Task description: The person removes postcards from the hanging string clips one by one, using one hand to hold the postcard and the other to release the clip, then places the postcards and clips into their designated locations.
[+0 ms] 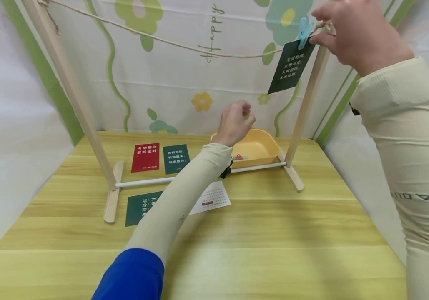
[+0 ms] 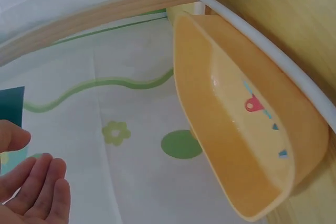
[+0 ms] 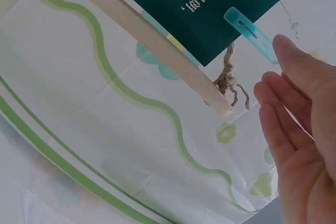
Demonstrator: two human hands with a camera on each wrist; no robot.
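Note:
A dark green card [image 1: 291,64] with white writing hangs tilted at the right end of a twine line [image 1: 184,43]. A light blue clothespin [image 1: 304,32] clips its top edge to the line. My right hand [image 1: 364,35] is beside the clothespin, thumb and fingers apart; in the right wrist view the thumb tip [image 3: 283,45] overlaps or touches the clip's end. The left hand [image 1: 234,123] hovers in front of the yellow basin [image 1: 259,143], fingers loosely bent and holding nothing. In the left wrist view its fingers [image 2: 39,182] are apart from the thumb.
A wooden frame with left post [image 1: 71,91], right post [image 1: 308,104] and white bottom rod [image 1: 144,182] stands on the table. A red card [image 1: 145,157], green cards [image 1: 176,158] and a white card [image 1: 214,196] lie there. Small clothespins [image 2: 254,103] lie in the basin.

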